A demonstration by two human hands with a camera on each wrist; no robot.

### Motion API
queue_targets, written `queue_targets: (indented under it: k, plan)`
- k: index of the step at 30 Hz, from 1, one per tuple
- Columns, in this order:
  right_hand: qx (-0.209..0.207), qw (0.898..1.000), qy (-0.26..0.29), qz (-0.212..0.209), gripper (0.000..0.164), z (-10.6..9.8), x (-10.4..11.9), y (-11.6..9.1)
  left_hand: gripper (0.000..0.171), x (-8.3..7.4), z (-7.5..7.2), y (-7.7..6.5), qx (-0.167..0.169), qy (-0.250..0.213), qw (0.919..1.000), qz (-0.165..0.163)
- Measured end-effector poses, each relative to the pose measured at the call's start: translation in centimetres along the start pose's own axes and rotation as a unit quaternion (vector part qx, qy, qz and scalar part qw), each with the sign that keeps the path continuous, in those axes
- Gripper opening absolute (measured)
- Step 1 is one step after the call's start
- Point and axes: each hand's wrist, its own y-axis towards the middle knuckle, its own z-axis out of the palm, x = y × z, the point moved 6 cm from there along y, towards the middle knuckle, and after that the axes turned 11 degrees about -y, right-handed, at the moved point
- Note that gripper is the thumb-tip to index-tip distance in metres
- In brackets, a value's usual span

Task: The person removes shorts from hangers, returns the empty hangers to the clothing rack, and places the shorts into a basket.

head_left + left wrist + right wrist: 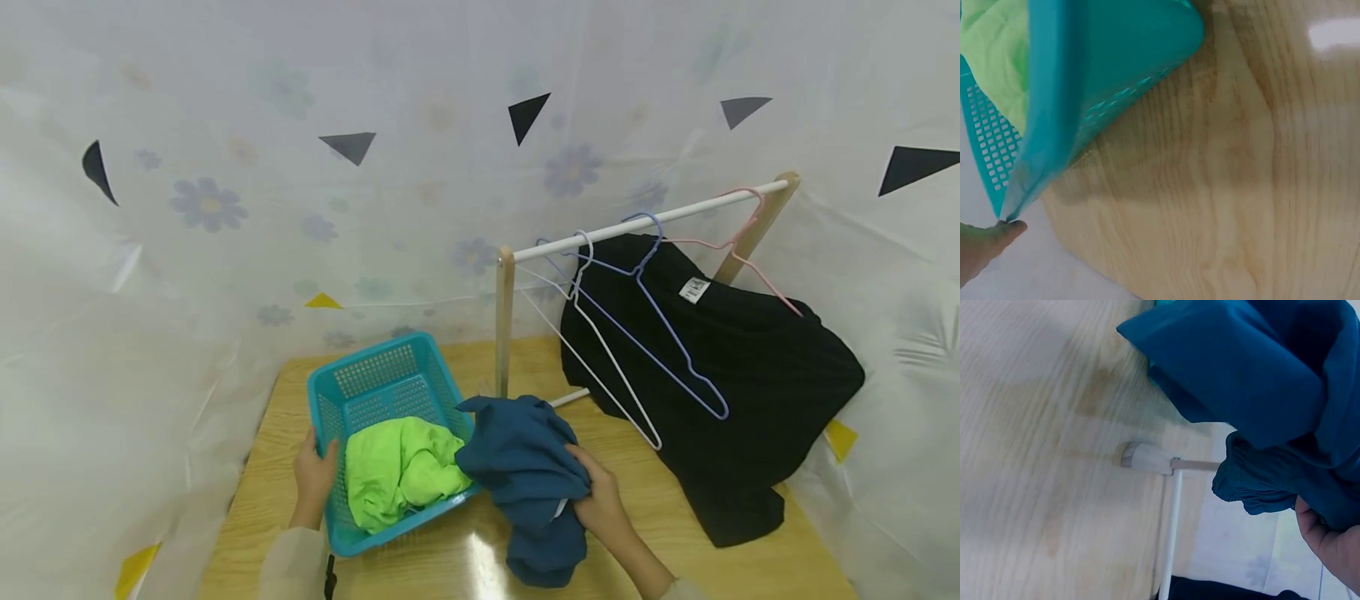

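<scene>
My left hand (313, 479) grips the left rim of a turquoise plastic basket (356, 546), thumb over the edge; the left wrist view shows a fingertip at the basket's corner. Inside the basket lies a crumpled bright green garment (401, 475). To the right of the basket, my right hand (600, 500) holds a bunched dark blue garment (525, 467) by its right side. This cloth droops over the table and overlaps the basket's right rim in the head view. A gathered elastic edge (1254, 487) shows on it in the right wrist view, near the thumb.
A wood-and-white rack (504, 325) stands at the back right. On its bar hang a white hanger (611, 358), a blue hanger (667, 317), a pink hanger (750, 225) and a black garment (727, 392) that reaches the table (255, 500). Patterned sheeting surrounds the table.
</scene>
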Motion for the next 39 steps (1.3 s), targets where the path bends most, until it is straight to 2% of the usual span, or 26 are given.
queue_targets:
  k: [1,2,5,7,8,9,11,16,25,30,35,39]
  plan:
    - [0.001,1.0,0.005,-0.002,0.046,0.1,0.3,0.1,0.054,0.7,-0.1,0.0,-0.005,-0.008,0.9999,0.005]
    - [0.002,1.0,0.007,-0.007,0.045,0.2,0.5,0.2,0.057,2.4,0.1,0.4,-0.013,-0.03,0.999,0.031]
    - [0.013,1.0,0.013,-0.004,0.043,0.9,1.3,0.8,0.059,3.4,-0.1,0.3,-0.008,-0.033,0.9992,0.02]
    - [0.022,0.999,0.023,-0.004,0.042,1.7,1.5,1.1,0.058,3.4,-0.2,0.2,0.005,-0.021,0.9998,0.001]
    - [0.028,0.999,0.022,0.0,0.041,2.0,1.6,1.3,0.058,3.2,-0.2,0.0,0.017,-0.013,0.9996,-0.019]
    - [0.036,0.999,0.024,0.005,0.042,2.3,1.9,1.5,0.056,1.9,-0.4,-0.5,0.035,0.013,0.9976,-0.058]
    - [0.045,0.998,0.037,0.007,0.041,3.1,2.1,1.8,0.054,1.8,-0.3,-0.7,0.051,0.031,0.9955,-0.074]
    - [0.069,0.995,0.07,0.016,0.041,4.6,3.2,2.5,0.053,2.3,-0.1,-0.9,0.071,0.048,0.9931,-0.081]
    - [0.109,0.987,0.103,0.054,0.037,7.4,4.8,3.6,0.051,3.1,-0.3,-0.8,0.069,0.036,0.9911,-0.108]
    - [0.123,0.988,0.089,0.041,0.038,8.8,5.8,4.6,0.051,3.6,-0.3,-0.7,0.063,0.039,0.9907,-0.114]
    - [0.138,0.986,0.092,0.019,0.04,10.3,6.9,5.9,0.05,3.6,-0.2,-0.7,0.055,0.05,0.9917,-0.105]
    - [0.135,0.988,0.077,0.015,0.042,11.2,7.7,7.2,0.049,3.4,-0.1,-0.7,0.056,0.049,0.9915,-0.107]
